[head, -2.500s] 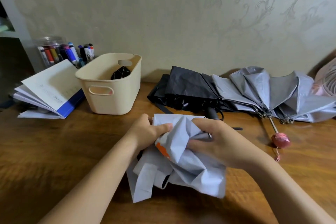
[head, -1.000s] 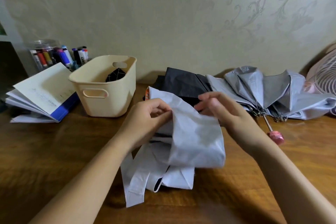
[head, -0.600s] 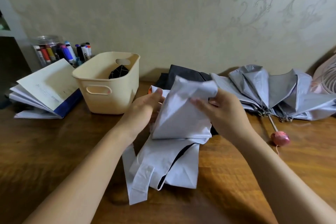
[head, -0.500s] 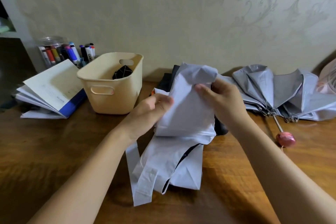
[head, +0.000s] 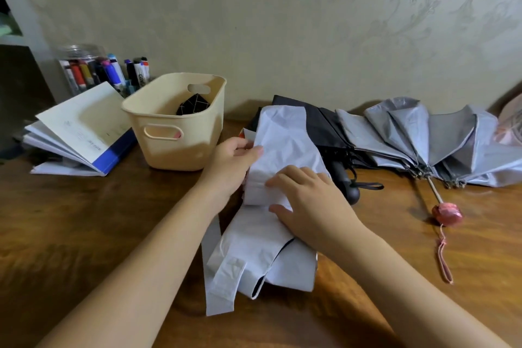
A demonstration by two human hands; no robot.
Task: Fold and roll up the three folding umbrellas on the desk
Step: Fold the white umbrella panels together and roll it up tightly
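The pale lilac umbrella (head: 285, 138) lies on the wooden desk (head: 84, 220) straight ahead of me, just right of the cream basket (head: 175, 127) and in front of the black umbrella (head: 319, 124), its canopy gathered into loose pleats. My left hand (head: 233, 167) pinches the left edge of the folds, thumb on top. My right hand (head: 313, 203) lies flat across the middle with fingers spread, pressing the cloth down and gripping nothing. I judge the fabric thin, light and slippery, so the pleats will likely spring open once pressure comes off. The ribs and shaft inside should be the only stiff part, and I cannot see them under the cloth. The best hold, I think, is round the whole bundle over the shaft, not on a loose flap. The closure strap (head: 224, 280) lies free at the near end and should finish on the outside of the roll. The grey umbrella (head: 409, 133) with its pink handle (head: 447, 213) lies spread to the right, well apart.
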